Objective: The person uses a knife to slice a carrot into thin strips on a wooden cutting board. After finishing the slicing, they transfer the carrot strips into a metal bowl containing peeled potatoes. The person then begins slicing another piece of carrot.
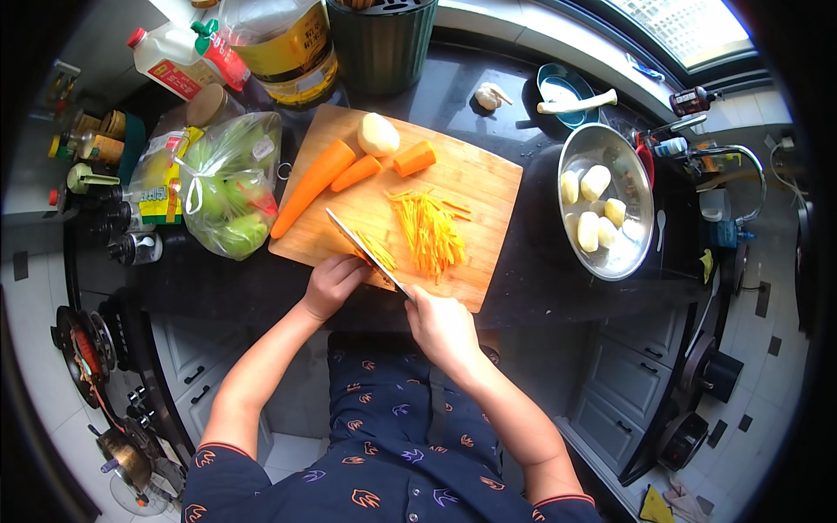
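Note:
My right hand (443, 331) grips the handle of a kitchen knife (370, 250), its blade slanting up and left over the wooden cutting board (484, 196). Close by the blade, the curled fingers of my left hand (336, 283) press on a cut carrot that they mostly hide. Thin carrot strips (377, 251) lie along the right side of the blade. A larger heap of carrot shreds (429, 234) sits to the right. Farther back on the board are a long peeled carrot (312, 187), two carrot chunks, one of them thicker (414, 159), and a peeled potato (377, 135).
To the right, a metal bowl (643, 205) holds several peeled potatoes. Garlic (491, 96) and a teal bowl (562, 83) with a pale-handled tool lie behind. A plastic bag of green produce (231, 187) stands left of the board, near bottles (170, 57). The sink tap (741, 152) is far right.

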The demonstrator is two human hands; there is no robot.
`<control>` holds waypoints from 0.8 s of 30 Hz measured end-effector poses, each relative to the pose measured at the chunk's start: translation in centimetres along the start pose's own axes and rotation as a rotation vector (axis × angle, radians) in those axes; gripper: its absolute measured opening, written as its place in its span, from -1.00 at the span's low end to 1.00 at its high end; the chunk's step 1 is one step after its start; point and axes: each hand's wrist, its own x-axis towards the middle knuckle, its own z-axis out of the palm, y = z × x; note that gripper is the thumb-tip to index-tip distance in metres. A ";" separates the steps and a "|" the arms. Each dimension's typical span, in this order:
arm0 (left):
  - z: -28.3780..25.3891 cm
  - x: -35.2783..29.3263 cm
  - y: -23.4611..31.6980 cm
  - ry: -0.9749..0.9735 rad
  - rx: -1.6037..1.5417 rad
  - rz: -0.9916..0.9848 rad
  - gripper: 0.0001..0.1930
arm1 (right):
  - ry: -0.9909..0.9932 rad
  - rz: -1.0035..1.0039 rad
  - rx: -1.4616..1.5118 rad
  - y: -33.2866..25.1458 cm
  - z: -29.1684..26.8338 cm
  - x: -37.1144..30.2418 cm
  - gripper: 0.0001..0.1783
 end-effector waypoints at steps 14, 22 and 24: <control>0.2 -0.2 -0.1 0.010 0.002 -0.012 -0.80 | 0.047 -0.033 -0.006 -0.3 0.3 0.7 -0.81; 0.1 -0.3 -0.2 -0.007 0.023 0.002 -0.81 | 0.011 0.019 0.005 -0.4 -0.9 -0.4 -0.85; -0.1 -0.1 -0.1 -0.005 0.025 0.008 -0.82 | 0.007 0.019 -0.007 -0.3 -0.9 -0.5 -0.86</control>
